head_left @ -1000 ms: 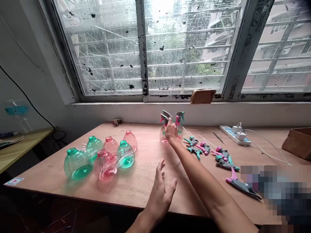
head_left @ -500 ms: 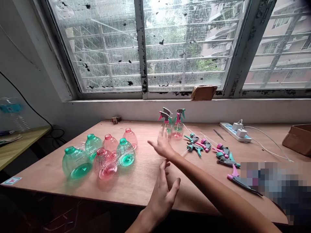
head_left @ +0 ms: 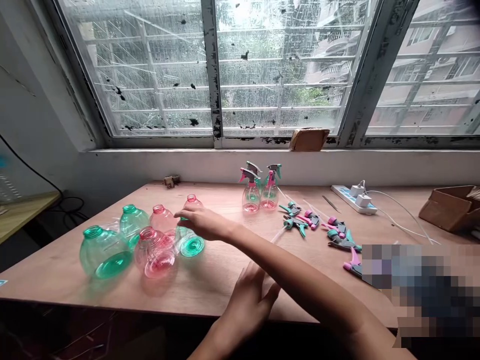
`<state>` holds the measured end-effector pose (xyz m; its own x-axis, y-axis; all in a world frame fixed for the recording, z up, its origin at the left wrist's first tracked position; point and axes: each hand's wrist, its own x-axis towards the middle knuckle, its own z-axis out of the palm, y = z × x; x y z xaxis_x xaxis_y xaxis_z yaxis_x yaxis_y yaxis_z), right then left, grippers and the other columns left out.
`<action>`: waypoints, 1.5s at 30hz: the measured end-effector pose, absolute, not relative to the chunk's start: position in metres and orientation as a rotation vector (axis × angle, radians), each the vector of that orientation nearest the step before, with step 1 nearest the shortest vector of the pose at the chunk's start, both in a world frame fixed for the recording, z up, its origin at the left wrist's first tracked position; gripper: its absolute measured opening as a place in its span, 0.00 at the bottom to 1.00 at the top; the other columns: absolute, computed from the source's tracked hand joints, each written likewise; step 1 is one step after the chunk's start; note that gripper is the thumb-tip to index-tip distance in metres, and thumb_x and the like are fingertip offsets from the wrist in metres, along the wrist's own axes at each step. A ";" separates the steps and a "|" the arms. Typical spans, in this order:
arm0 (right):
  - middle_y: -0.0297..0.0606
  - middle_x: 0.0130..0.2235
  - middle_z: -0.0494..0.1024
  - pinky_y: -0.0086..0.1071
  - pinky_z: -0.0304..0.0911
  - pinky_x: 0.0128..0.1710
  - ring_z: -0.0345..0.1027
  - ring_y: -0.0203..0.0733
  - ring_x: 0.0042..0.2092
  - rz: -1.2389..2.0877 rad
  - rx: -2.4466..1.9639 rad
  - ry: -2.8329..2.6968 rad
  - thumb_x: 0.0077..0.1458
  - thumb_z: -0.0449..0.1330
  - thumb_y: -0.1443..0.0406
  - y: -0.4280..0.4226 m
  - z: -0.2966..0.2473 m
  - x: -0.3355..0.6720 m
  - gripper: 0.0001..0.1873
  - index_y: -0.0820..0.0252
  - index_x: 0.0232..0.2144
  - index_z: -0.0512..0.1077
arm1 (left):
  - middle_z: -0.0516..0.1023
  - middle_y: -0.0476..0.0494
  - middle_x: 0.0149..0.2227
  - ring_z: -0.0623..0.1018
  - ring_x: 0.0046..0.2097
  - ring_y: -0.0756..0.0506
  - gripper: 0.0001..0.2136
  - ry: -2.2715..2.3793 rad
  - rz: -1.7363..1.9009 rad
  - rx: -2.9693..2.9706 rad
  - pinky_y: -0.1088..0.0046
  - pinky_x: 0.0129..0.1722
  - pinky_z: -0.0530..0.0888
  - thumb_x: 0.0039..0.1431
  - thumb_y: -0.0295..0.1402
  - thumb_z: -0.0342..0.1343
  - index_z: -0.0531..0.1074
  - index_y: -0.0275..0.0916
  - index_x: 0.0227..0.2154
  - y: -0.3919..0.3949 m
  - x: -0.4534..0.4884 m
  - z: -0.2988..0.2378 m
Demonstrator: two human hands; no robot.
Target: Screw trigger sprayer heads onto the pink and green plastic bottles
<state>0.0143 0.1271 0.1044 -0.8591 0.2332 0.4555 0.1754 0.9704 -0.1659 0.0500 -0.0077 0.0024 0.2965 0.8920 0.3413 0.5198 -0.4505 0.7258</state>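
Note:
My right hand [head_left: 202, 223] reaches across to the left, its fingers stretched over the neck of a clear green bottle [head_left: 192, 245]. Whether they touch the bottle I cannot tell; the thumb is hidden. My left hand [head_left: 247, 297] is low at the table's front edge, thumb apart, holding nothing, its fingertips partly behind the right forearm. Around the green bottle stand more open-necked round bottles: a front pink bottle [head_left: 153, 255], a back pink bottle [head_left: 160, 220], a far pink bottle [head_left: 192, 200], a large green bottle [head_left: 101, 252] and another green bottle [head_left: 132, 222].
Several spray bottles with trigger heads [head_left: 250, 195] stand at the back. Loose pink and teal trigger heads [head_left: 294, 226] with tubes lie to the right. Beyond them are a power strip [head_left: 352, 200], a thin pointed tool [head_left: 330, 204] and a cardboard box [head_left: 446, 212]. A pixelated patch covers the lower right.
My right hand has moved left from in front of the spray bottles to the green bottle's neck. My left hand stays low near the front edge. The view has shifted slightly.

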 end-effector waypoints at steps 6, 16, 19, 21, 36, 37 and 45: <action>0.47 0.50 0.82 0.36 0.69 0.46 0.78 0.48 0.49 0.215 -0.347 -2.628 0.72 0.57 0.66 0.122 0.108 0.077 0.13 0.61 0.53 0.77 | 0.81 0.40 0.45 0.79 0.48 0.36 0.09 1.266 1.070 2.083 0.56 0.51 0.75 0.72 0.39 0.53 0.75 0.41 0.45 -0.009 0.053 0.002; 0.42 0.54 0.79 0.38 0.71 0.51 0.75 0.48 0.54 0.382 -0.801 -2.424 0.73 0.53 0.59 0.065 0.075 0.261 0.18 0.49 0.60 0.72 | 0.70 0.36 0.60 0.71 0.63 0.36 0.14 1.126 1.450 2.106 0.53 0.63 0.68 0.69 0.35 0.60 0.68 0.45 0.54 -0.016 0.053 -0.006; 0.45 0.53 0.78 0.42 0.73 0.49 0.76 0.51 0.52 0.297 -0.916 -2.406 0.73 0.52 0.59 0.053 0.072 0.271 0.17 0.52 0.58 0.73 | 0.52 0.34 0.73 0.55 0.74 0.30 0.32 1.253 1.459 2.090 0.42 0.70 0.58 0.65 0.40 0.66 0.56 0.50 0.66 -0.012 0.055 -0.012; 0.47 0.50 0.79 0.45 0.74 0.46 0.77 0.54 0.48 0.200 -0.990 -2.405 0.73 0.52 0.59 0.046 0.074 0.260 0.17 0.55 0.56 0.75 | 0.49 0.33 0.74 0.52 0.75 0.29 0.41 1.259 1.328 2.096 0.39 0.70 0.56 0.63 0.42 0.67 0.47 0.51 0.71 -0.008 0.056 -0.015; 0.57 0.71 0.61 0.56 0.56 0.68 0.53 0.61 0.72 0.306 -1.471 -2.389 0.69 0.53 0.61 0.124 0.038 0.323 0.32 0.61 0.71 0.57 | 0.62 0.31 0.70 0.67 0.69 0.31 0.40 1.345 1.017 2.031 0.44 0.68 0.64 0.65 0.43 0.63 0.44 0.49 0.71 -0.003 0.056 -0.008; 0.59 0.71 0.61 0.58 0.55 0.67 0.52 0.64 0.72 0.313 -1.488 -2.410 0.67 0.54 0.63 0.130 0.032 0.323 0.33 0.64 0.71 0.57 | 0.62 0.31 0.70 0.67 0.69 0.31 0.40 1.345 1.015 2.034 0.43 0.68 0.64 0.65 0.43 0.63 0.44 0.48 0.71 -0.004 0.056 -0.008; 0.46 0.71 0.63 0.48 0.54 0.70 0.56 0.54 0.71 0.353 -1.217 -2.619 0.68 0.53 0.65 0.127 0.017 0.289 0.28 0.56 0.69 0.64 | 0.64 0.30 0.69 0.69 0.68 0.31 0.40 1.317 1.026 2.058 0.43 0.67 0.65 0.65 0.43 0.63 0.44 0.47 0.71 -0.004 0.055 -0.009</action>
<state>0.2894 0.1270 0.0172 -0.6279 0.7709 0.1072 0.7149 0.6257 -0.3120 0.0549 -0.0039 -0.0091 0.2532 0.9090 0.3311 0.5431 -0.4168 0.7289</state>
